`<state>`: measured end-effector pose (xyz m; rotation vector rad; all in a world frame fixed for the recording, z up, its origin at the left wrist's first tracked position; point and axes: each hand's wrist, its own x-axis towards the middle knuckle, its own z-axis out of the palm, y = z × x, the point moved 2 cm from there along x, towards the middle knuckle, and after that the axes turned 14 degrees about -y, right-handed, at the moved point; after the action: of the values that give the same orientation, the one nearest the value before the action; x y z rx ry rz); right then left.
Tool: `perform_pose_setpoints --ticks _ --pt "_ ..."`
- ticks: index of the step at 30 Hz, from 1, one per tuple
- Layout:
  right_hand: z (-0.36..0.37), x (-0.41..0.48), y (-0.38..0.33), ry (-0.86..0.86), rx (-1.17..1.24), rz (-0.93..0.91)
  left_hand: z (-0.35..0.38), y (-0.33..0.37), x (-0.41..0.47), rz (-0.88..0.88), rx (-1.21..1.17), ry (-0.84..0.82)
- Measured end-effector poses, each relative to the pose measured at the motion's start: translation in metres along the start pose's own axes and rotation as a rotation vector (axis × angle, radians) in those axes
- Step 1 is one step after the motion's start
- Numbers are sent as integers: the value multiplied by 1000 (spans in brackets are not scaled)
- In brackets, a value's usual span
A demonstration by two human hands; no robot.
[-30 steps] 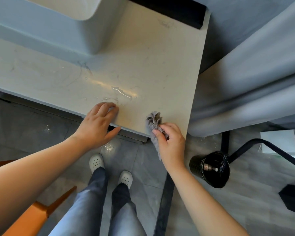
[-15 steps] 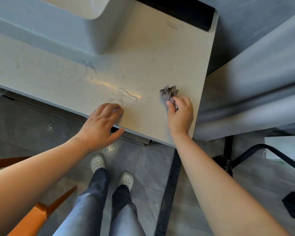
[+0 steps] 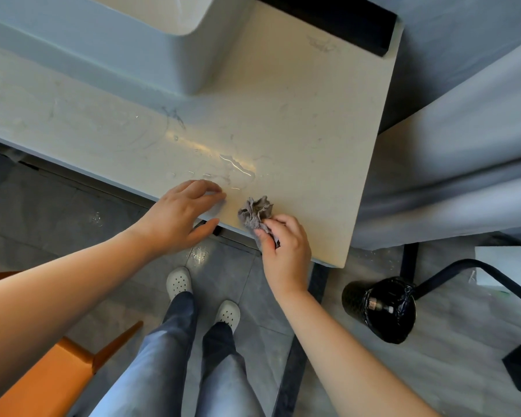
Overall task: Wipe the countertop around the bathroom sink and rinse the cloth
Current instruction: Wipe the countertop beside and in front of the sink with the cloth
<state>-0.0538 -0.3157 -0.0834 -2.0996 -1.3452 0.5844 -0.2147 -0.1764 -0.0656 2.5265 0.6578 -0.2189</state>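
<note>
Looking down from above, we see first the pale beige stone countertop [image 3: 298,121], the largest thing of the task; it is hard and smooth, so a cloth will slide on it easily, and it needs no holding. On it stands the white square-cornered basin [image 3: 151,52], rigid and heavy in our judgement, with its wall rising from the stone. Near the front edge lies a small shiny puddle of water [image 3: 238,170], which makes the surface slippery just there.

Our left hand [image 3: 178,218] rests flat on the front edge with the fingers spread and holds nothing. Our right hand [image 3: 286,251] is closed around the small crumpled grey cloth [image 3: 254,210], which sits on the countertop at the front edge, just right of the puddle and near the left fingertips. The free part fans out in front of the knuckles; the rest is hidden in the palm.

The cloth looks light, soft and limp (probably damp, but we cannot be sure). We think it is best gripped as now, bunched in the fist, so that the loose folds press on the stone; for rinsing, both hands could squeeze it.

We find no brand, label or readable writing anywhere.
</note>
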Motion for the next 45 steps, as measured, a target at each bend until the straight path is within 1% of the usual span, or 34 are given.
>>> perform_pose_setpoints --ticks 2,4,6,8,11,14,17,19,23,27,30,31,33,36,38,42,45 --pt "-8 2 -3 -26 96 45 -2 -2 -6 -16 4 48" --pt "-22 12 -5 22 143 84 -2 -7 -12 -45 32 71" --pt "-41 34 -7 105 124 86 -2 -14 -17 -103 64 86" --pt "-56 65 -5 146 75 85 -4 -22 -22 -172 108 96" --pt "-61 112 7 123 -21 127 -5 -31 -25 -223 177 90" --pt "-46 133 19 108 -50 189 -7 -43 -24 -247 205 79" --pt "-27 126 15 144 -44 183 -7 -54 -22 -284 202 85" --pt "-14 110 7 144 -39 145 -6 -60 -21 -269 202 93" --pt "10 62 -13 71 -55 44 -1 -66 -22 -235 181 151" --pt "25 28 -30 -21 -24 -4 2 -67 -22 -239 168 168" --pt "25 15 -38 -127 72 -1 0 -67 -23 -241 166 158" --pt "21 13 -39 -129 108 17 0 -67 -23 -242 167 151" --pt "8 17 -42 -65 156 64 -1 -68 -23 -245 168 136" --pt "-17 53 -48 53 138 74 -2 -70 -22 -240 184 131" --pt "-29 93 -45 92 86 64 -2 -71 -22 -240 193 124" --pt "-31 162 -25 91 -37 98 -1 -73 -22 -247 201 104" --pt "-17 177 -12 85 -71 181 -2 -74 -23 -240 212 91"
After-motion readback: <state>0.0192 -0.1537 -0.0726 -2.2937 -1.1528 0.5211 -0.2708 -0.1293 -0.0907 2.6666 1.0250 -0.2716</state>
